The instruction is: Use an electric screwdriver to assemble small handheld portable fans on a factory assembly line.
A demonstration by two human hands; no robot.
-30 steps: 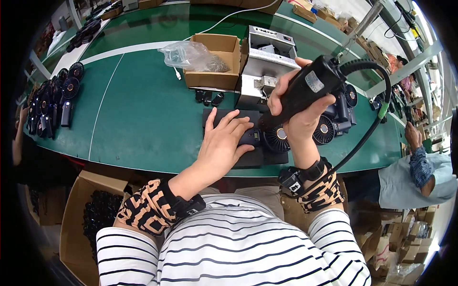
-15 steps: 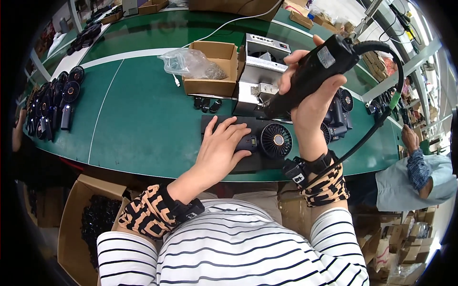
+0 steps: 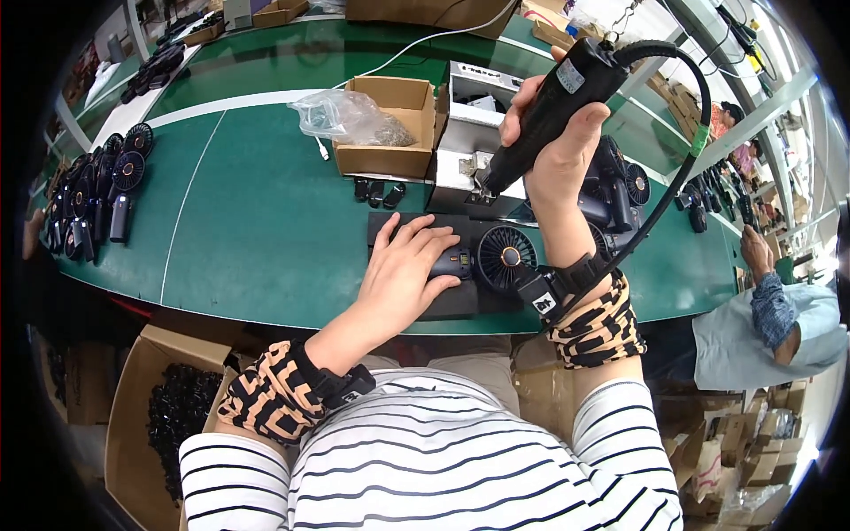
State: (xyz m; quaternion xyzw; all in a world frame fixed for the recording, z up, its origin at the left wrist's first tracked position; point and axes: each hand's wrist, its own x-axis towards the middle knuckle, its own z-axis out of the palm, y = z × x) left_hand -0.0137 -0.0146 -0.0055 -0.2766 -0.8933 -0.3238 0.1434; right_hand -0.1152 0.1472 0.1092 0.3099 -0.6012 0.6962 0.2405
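Note:
My right hand [image 3: 558, 150] is wrapped round a black electric screwdriver [image 3: 553, 106], its cable running over the wrist. The screwdriver's tip points down at the metal front of a silver box-shaped machine [image 3: 460, 133], likely a screw feeder. Whether the tip touches it I cannot tell. My left hand [image 3: 403, 265] lies over the handle of a dark handheld fan [image 3: 506, 257], fingers along the far side and thumb on the near side. The fan lies flat on a black block [image 3: 382, 228], its round grille to the right of my hand. Most of the handle is hidden under my palm.
A cardboard box [image 3: 381, 162] with a plastic bag [image 3: 341, 115] of small metal parts stands left of the machine. Small black pieces [image 3: 376, 192] lie before it. More fans [image 3: 97, 190] are piled far left, others [image 3: 620, 195] at right. Another person's hand [image 3: 755, 252] shows at right.
My right hand has carried the screwdriver up and left, from beside the fan to the front of the silver machine. My left hand stays over the fan's handle.

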